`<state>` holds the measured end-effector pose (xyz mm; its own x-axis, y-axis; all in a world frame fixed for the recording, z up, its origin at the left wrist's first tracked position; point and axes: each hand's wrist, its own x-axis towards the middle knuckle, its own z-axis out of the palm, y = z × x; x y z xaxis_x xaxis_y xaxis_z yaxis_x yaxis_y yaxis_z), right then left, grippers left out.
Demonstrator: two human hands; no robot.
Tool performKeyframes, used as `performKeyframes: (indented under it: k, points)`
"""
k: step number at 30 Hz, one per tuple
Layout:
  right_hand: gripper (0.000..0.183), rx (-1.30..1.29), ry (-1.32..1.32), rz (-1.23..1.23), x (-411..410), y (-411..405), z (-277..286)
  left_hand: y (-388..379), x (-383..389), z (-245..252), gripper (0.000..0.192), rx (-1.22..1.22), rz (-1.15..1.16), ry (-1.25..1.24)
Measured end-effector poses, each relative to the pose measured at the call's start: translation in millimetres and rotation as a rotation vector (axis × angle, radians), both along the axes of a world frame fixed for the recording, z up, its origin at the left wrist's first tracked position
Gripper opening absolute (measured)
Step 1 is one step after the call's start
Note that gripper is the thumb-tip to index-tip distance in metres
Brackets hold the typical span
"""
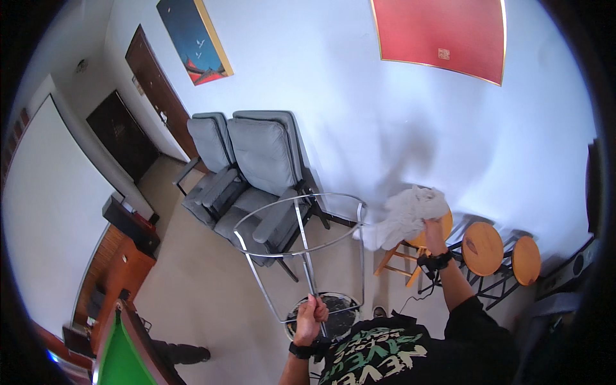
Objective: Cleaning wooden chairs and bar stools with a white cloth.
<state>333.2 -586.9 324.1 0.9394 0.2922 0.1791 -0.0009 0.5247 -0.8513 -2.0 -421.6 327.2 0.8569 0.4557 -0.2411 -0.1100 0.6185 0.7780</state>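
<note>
My left hand (312, 317) grips an upright bar of a round metal wire frame (259, 277) in front of my body. A ring tops the frame, with several thin legs running down from it. Held out to the right, my right hand (435, 237) is closed on a crumpled whitish cloth (409, 211). The cloth hangs left of that hand, apart from the ring or nearly touching it; I cannot tell which. Below the frame is a dark round base or disc (344, 308) with a pale, worn rim, partly hidden by my left hand.
Two grey padded armchairs (263, 154) stand by the wall. A wooden stool (450, 226) is behind the cloth, with two round-topped stools (482, 249) farther right. At lower left are a green-clothed billiard table (120, 353) and a dark table leg (183, 352).
</note>
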Motion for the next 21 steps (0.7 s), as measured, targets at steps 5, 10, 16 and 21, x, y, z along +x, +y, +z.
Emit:
performKeyframes:
  k: [5, 10, 16, 21]
  points:
    - [0.038, -0.615, -0.947, 0.009, 6, -38, 32, -1, 9, 4, 0.047, 0.054, 0.06, -0.008]
    - [0.047, -0.048, -0.638, 0.693, -50, 30, 102, -8, 11, 3, 0.047, 0.098, 0.068, -0.047]
    - [0.062, -0.475, -1.321, 0.375, -130, 103, 140, -13, 11, 9, 0.047, 0.176, 0.117, 0.033]
    - [0.073, -0.634, -1.358, 0.329, -142, 105, 137, -11, 3, 1, 0.044, 0.121, 0.115, -0.044]
